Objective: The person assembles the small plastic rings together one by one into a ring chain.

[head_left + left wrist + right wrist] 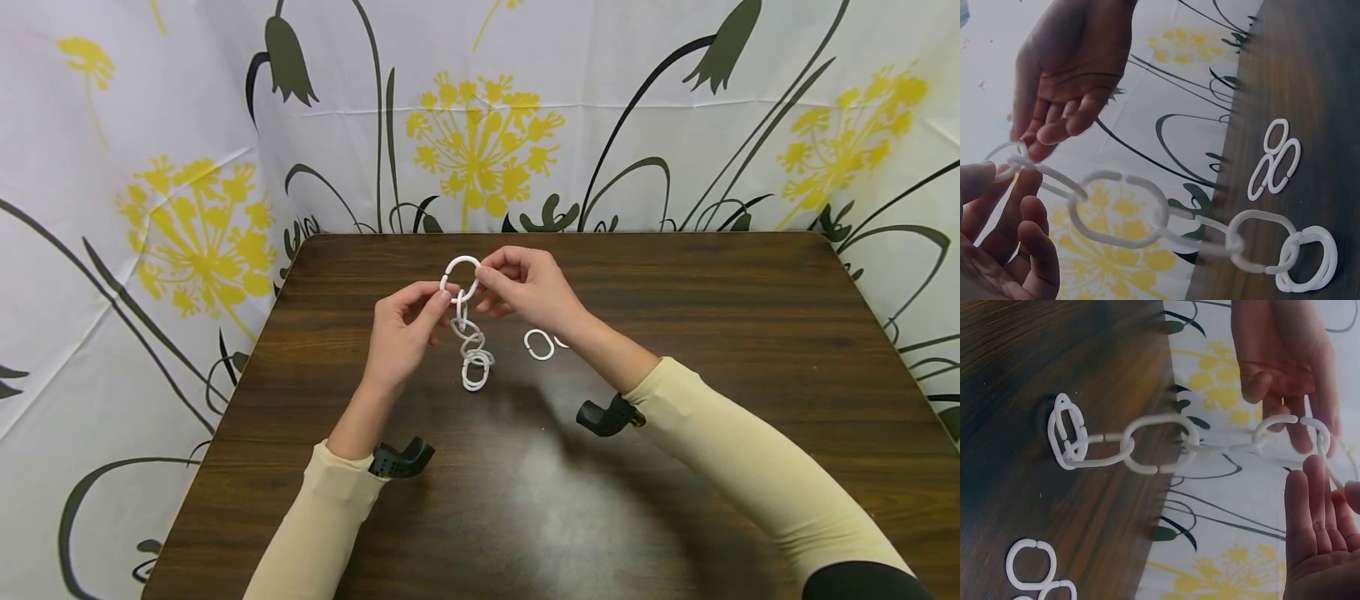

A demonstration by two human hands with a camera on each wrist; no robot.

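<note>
1. Head view, the hands: The right hand (534, 287) arrives from the right, its forearm slanting inward. Its thumb and index finger pinch the right side of a white oval plastic ring (462, 258). The left hand (401, 337) is a little lower and pinches the same ring at its lower left, also with thumb and index finger.
2. Head view, the chain: From this ring a chain of white oval plastic links (478, 356) hangs, and its last links lie on the dark brown wood-grained table (675, 287).
3. Head view, the room: Both hands are above the far part of the table, near its straight far edge. Behind it is a white cloth with yellow and grey flowers (600, 50). Right of the chain are loose white oval links (540, 358), one partly covered by the right wrist. Wide room extends toward the table's right edge.
4. Left wrist view: The left hand's other fingers are loosely bent. The right hand comes from above in this picture. Three loose links lie close together.
5. Right wrist view: The right hand's fingers lie side by side, its thumb partly cut by the border. The chain's lower end rests well inside the table edge.
</note>
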